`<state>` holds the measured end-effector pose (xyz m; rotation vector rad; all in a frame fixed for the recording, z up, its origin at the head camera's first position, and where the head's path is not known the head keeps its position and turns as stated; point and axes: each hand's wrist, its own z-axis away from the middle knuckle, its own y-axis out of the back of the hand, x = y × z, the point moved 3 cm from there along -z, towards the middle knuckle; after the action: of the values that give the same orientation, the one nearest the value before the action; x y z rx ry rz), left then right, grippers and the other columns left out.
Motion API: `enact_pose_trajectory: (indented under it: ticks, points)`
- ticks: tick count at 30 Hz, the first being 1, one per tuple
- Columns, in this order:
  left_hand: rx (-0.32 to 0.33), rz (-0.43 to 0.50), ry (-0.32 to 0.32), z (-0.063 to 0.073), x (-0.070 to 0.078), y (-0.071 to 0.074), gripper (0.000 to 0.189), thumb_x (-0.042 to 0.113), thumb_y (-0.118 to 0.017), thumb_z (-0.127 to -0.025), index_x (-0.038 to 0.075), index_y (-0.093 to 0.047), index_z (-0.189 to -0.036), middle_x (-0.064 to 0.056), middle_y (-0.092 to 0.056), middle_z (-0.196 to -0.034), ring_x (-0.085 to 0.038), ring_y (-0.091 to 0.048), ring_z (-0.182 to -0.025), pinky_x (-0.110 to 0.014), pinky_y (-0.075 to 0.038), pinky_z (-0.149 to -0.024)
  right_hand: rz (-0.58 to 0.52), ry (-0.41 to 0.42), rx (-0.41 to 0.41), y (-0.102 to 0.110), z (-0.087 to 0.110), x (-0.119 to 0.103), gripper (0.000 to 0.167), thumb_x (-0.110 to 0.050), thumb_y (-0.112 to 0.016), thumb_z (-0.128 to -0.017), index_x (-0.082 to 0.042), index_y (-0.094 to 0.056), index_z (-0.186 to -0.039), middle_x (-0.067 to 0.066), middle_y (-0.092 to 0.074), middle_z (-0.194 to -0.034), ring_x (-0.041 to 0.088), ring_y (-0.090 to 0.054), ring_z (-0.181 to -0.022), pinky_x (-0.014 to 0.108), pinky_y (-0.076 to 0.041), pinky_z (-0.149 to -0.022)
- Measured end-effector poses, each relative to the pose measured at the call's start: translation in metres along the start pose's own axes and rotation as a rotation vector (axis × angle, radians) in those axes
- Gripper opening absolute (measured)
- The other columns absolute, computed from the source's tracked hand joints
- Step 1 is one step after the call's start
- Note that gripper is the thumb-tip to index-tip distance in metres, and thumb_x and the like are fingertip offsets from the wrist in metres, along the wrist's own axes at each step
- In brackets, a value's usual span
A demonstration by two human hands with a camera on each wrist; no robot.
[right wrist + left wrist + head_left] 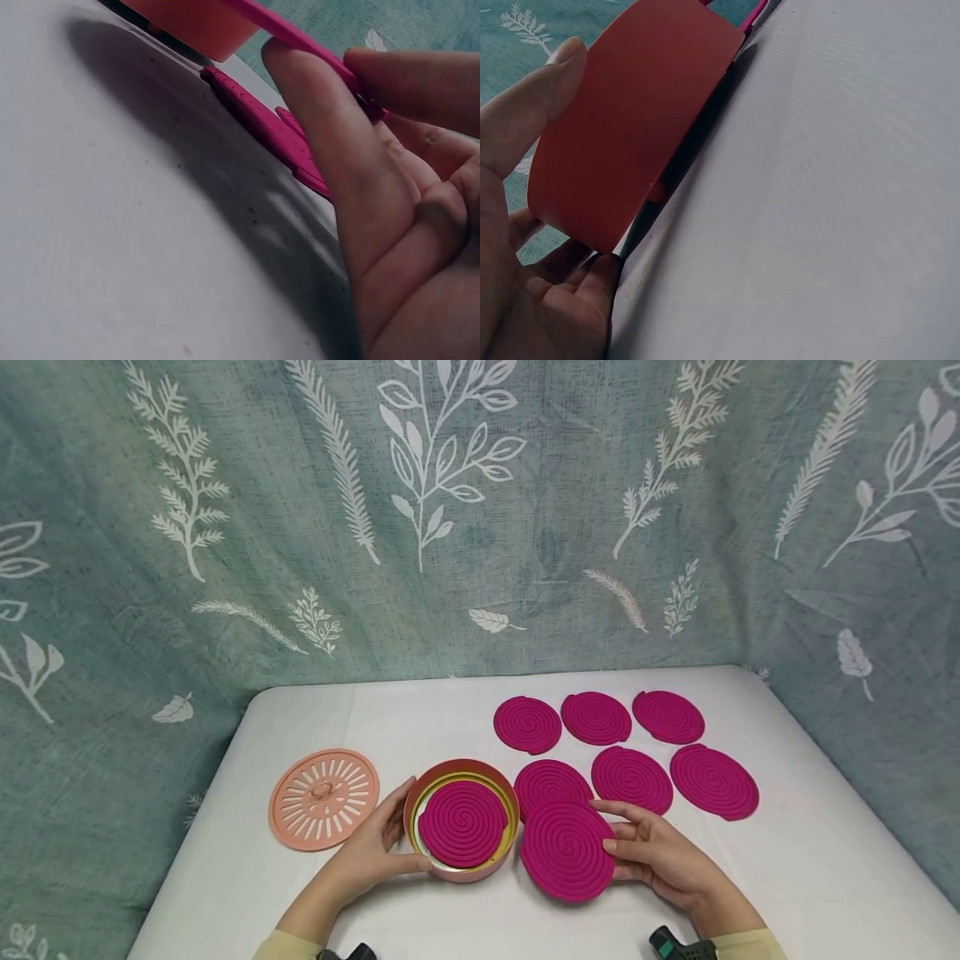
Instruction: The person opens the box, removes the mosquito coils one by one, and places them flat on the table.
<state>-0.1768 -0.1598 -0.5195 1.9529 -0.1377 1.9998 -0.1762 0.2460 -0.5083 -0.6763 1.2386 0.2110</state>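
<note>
My left hand (378,847) grips a round orange coil holder (462,875) from its left side, thumb at the near wall and fingers round the far side. In the left wrist view the holder's orange wall (634,112) stands slightly tilted over the white cloth. One magenta mosquito coil (463,822) lies inside the holder, within its yellow inner rim. With thumb and fingers, my right hand (660,856) pinches the right edge of another mosquito coil (566,852), held raised just right of the holder. The right wrist view shows this coil edge-on (300,37) between thumb and fingers.
Behind the held coil lie several more magenta coils (632,777) in two rows on the white-covered table (420,718); the held one partly covers the nearest (551,783). A slotted orange lid (324,799) lies left of my left hand. Patterned curtain (570,527) hangs behind.
</note>
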Motion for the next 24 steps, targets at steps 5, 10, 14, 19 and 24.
enact_pose_trajectory:
  ticks: [5, 10, 14, 19, 24]
  points:
    - [0.001, 0.002, 0.007, 0.0002, -0.0004, 0.0005, 0.115, 0.019, -0.096, -0.063, 0.027, -0.029, -0.156, 0.004, -0.035, -0.155, -0.01, -0.031, -0.142, -0.018, -0.029, -0.112, -0.009, -0.016, -0.05, 0.001, 0.0014, 0.0014, 0.058, 0.004, -0.05, -0.1, -0.003, -0.027, -0.153, 0.023, -0.06, -0.123, 0.032, -0.067, -0.102, 0.045, -0.06, -0.083]
    - [0.002, 0.002, 0.001, 0.0004, -0.0017, -0.0002, 0.115, 0.021, -0.096, -0.063, 0.026, -0.028, -0.156, 0.001, -0.033, -0.156, -0.014, -0.029, -0.144, -0.019, -0.029, -0.112, 0.017, -0.038, -0.068, 0.0015, 0.0024, 0.0005, 0.061, 0.005, -0.049, -0.1, 0.002, -0.02, -0.153, 0.027, -0.058, -0.126, 0.035, -0.066, -0.105, 0.052, -0.057, -0.086]
    - [0.009, -0.007, 0.01, -0.0001, -0.0032, -0.0003, 0.115, 0.022, -0.096, -0.062, 0.029, -0.029, -0.156, 0.003, -0.032, -0.156, -0.014, -0.029, -0.144, -0.019, -0.029, -0.112, 0.05, -0.078, -0.063, 0.0003, 0.0031, 0.0014, 0.058, 0.004, -0.052, -0.098, 0.002, -0.026, -0.15, 0.029, -0.058, -0.126, 0.039, -0.066, -0.104, 0.055, -0.056, -0.085]
    - [0.001, 0.002, 0.01, -0.0011, -0.003, -0.0004, 0.115, 0.02, -0.095, -0.064, 0.026, -0.027, -0.157, 0.002, -0.031, -0.157, -0.015, -0.027, -0.144, -0.018, -0.028, -0.112, 0.088, -0.105, -0.074, -0.0008, 0.004, 0.0034, 0.056, 0.004, -0.055, -0.097, 0.002, -0.032, -0.148, 0.03, -0.059, -0.123, 0.038, -0.068, -0.1, 0.053, -0.058, -0.081]
    - [-0.01, 0.002, 0.015, -0.0011, -0.0027, -0.0001, 0.115, 0.017, -0.095, -0.064, 0.025, -0.026, -0.157, 0.002, -0.03, -0.158, -0.013, -0.027, -0.144, -0.017, -0.028, -0.112, 0.099, -0.124, -0.104, -0.0013, 0.0054, 0.0064, 0.055, 0.004, -0.057, -0.096, 0.002, -0.035, -0.147, 0.031, -0.06, -0.121, 0.032, -0.07, -0.095, 0.046, -0.061, -0.076]
